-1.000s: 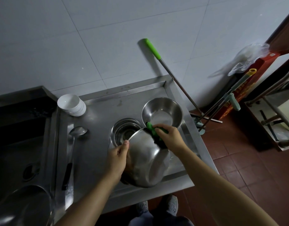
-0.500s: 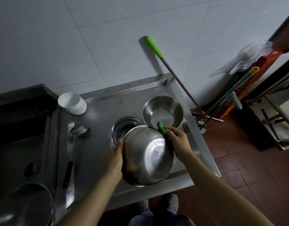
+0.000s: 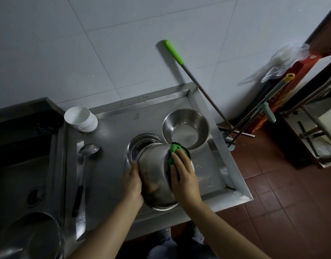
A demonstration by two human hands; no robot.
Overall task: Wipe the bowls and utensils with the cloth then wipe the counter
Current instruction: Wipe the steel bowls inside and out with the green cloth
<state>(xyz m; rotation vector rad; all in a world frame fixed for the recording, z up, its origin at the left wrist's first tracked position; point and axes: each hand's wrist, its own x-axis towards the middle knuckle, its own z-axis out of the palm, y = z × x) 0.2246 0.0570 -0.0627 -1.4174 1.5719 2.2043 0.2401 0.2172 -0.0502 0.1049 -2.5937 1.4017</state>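
Note:
A steel bowl is held tilted, its outside facing me, above the steel counter. My left hand grips its left rim. My right hand presses a green cloth against the bowl's right side with straight fingers. A second steel bowl stands upright behind. A stack of steel bowls sits partly hidden behind the held bowl. White bowls are stacked at the back left. A steel ladle with a dark handle lies on the left.
A sink lies at the left, with a large steel basin at its near corner. Mop handles lean on the wall right of the counter. A metal stand is on the red tiled floor. My shoes show below the counter edge.
The bowl has been turned so its outside faces me more. My right hand slid with the cloth from the top rim down onto the bowl's right side.

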